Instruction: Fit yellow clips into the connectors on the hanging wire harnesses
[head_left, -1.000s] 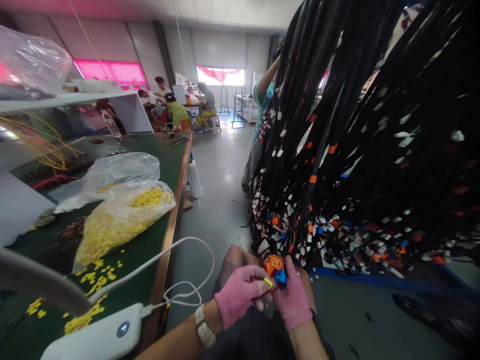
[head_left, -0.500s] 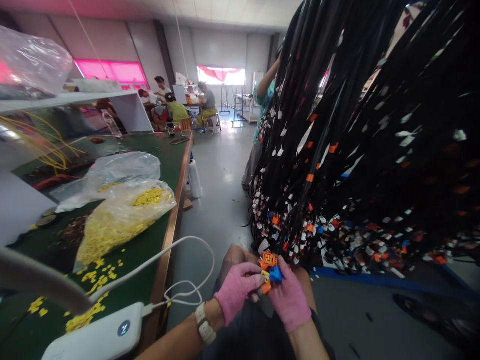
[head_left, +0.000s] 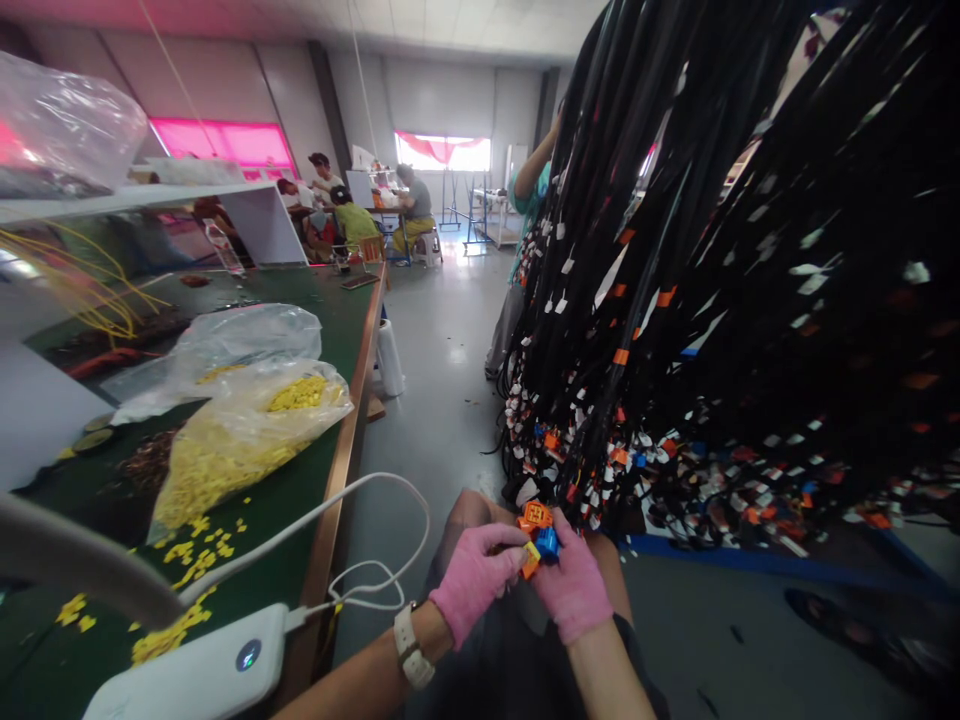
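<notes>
My right hand [head_left: 574, 590], in a pink glove, is closed round a small cluster of connectors above my lap. In that cluster are an orange connector [head_left: 537, 515] and a blue connector [head_left: 548, 544]. My left hand [head_left: 480, 575], also gloved in pink with bare fingertips, pinches a small yellow clip [head_left: 531, 558] against the cluster, beside the blue connector. The fingers partly cover the clip, and whether it is seated in a connector I cannot tell. Black wire bundles [head_left: 645, 250] with white and orange tags hang just beyond my hands.
Left of me, a green-topped table [head_left: 292, 530] carries a plastic bag of yellow clips [head_left: 240, 450], loose yellow clips [head_left: 199, 545] and a white power bank [head_left: 195, 665] with a cable [head_left: 382, 475]. A blue rack base [head_left: 750, 560] lies under the bundles. A person [head_left: 525, 210] stands behind them.
The connector cluster has turned slightly and shifted a little left in my right hand. My left hand stays close against it, with the yellow clip now more visible.
</notes>
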